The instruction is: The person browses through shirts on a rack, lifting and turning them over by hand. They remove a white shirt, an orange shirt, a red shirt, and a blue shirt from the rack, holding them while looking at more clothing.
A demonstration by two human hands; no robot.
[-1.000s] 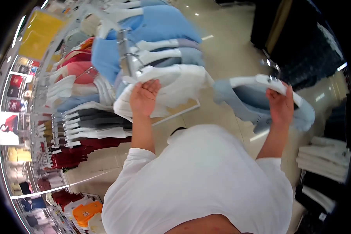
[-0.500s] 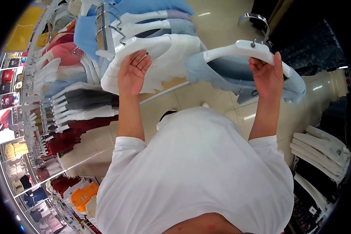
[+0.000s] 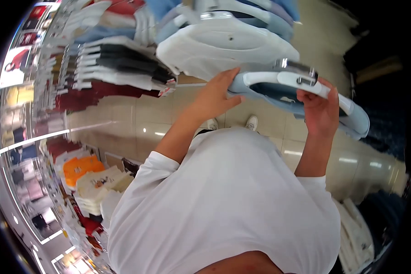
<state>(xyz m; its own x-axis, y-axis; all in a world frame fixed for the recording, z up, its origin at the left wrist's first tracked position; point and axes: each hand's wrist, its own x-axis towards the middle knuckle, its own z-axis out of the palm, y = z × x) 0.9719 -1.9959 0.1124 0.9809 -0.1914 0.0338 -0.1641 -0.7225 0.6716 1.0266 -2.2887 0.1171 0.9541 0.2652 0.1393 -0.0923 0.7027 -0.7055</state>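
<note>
A light blue garment hangs on a white hanger with a metal hook. Wrapped round the right part of the hanger are the fingers of my right hand. My left hand is at the garment's left shoulder, fingers extended and thumb apart, its fingertips by the hanger's left end. Just beyond, a white garment hangs on the rack in front of other blue garments.
Racks of dark and white garments stand at the left. Folded shirts, one orange, lie at the lower left. Folded pale trousers are at the lower right. Tiled floor shows between the racks.
My left hand has moved right, from beside the white garment to the blue garment's shoulder. The view has turned, and the held hanger's hook has swung down. My right hand keeps its hold.
</note>
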